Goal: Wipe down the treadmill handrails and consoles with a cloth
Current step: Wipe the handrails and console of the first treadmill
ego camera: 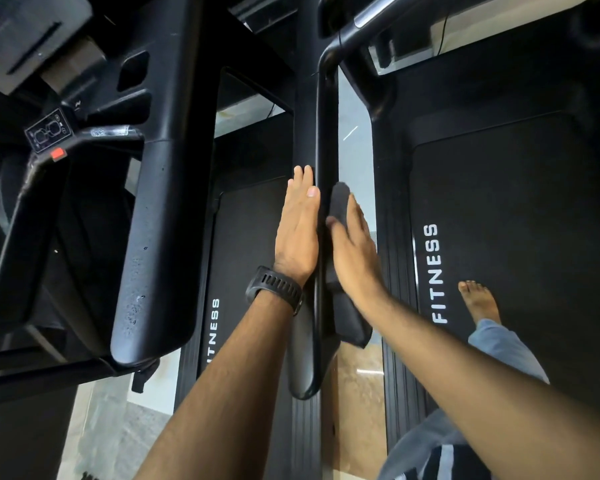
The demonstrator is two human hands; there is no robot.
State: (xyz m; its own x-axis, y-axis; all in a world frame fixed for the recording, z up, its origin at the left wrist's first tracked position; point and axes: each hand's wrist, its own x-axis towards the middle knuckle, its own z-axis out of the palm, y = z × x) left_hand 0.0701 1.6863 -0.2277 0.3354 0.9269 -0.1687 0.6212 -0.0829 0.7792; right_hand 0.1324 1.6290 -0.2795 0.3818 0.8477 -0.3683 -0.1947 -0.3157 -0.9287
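Observation:
A black treadmill handrail runs up the middle of the head view, from its rounded end near my forearms to a bend at the top. My left hand lies flat against the rail's left side, fingers straight, a black watch on the wrist. My right hand presses a dark cloth against the rail's right side; the cloth's lower end hangs below my wrist. A console with a red stop tab sits at the left.
A second, wider black handrail of the neighbouring treadmill stands left. Two belts marked FITNESS lie below, one at centre, one at right. My bare foot stands on the right belt. Light floor shows between the machines.

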